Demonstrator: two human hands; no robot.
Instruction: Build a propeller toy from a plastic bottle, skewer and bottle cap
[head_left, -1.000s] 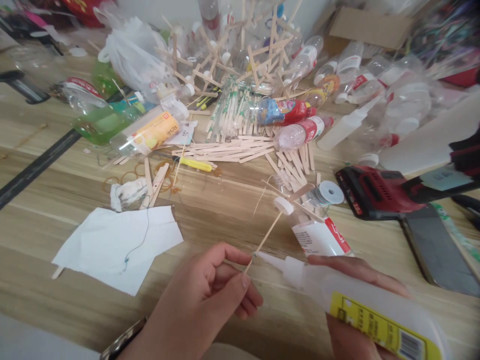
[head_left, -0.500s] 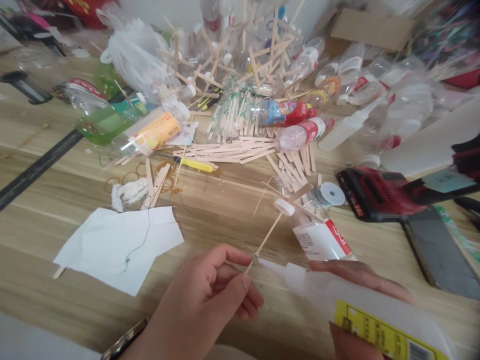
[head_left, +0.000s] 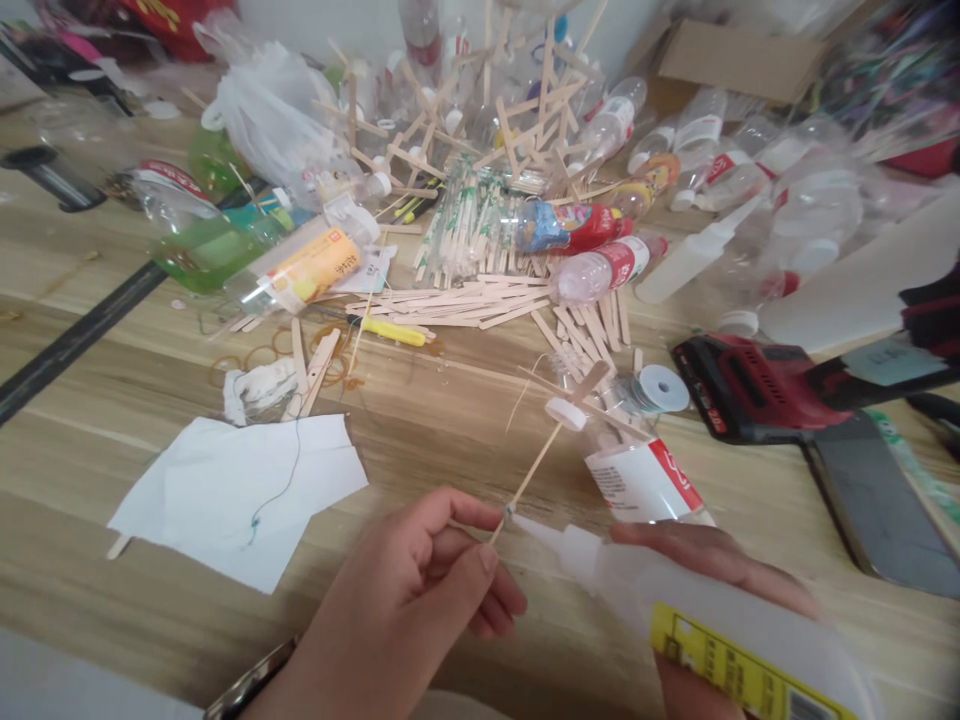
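Note:
Between thumb and index finger, my left hand (head_left: 442, 570) pinches the lower end of a thin wooden stick (head_left: 536, 467). A small bluish thread knot (head_left: 510, 510) sits on the stick just above those fingertips. At the stick's upper end is a white bottle cap (head_left: 566, 413), with a flat wooden propeller-like piece (head_left: 589, 383) behind it. My right hand (head_left: 720, 560) is wrapped round a translucent glue bottle (head_left: 697, 590) with a yellow label, tilted on its side. Its narrow nozzle tip is at the knot; whether they touch I cannot tell.
A white paper sheet (head_left: 240, 490) lies at left, a thread on it. Beyond are a yellow-handled tool (head_left: 394, 331), craft sticks (head_left: 457, 303) and plastic bottles (head_left: 607, 268). To the right are a labelled clear bottle (head_left: 637, 480), a wire spool (head_left: 664, 388), a red-black power tool (head_left: 757, 385) and a phone (head_left: 885, 500).
The glue bottle has shifted slightly left, its nozzle closer to the knot. The wooden piece behind the cap has turned a little. My left hand stays nearly in place.

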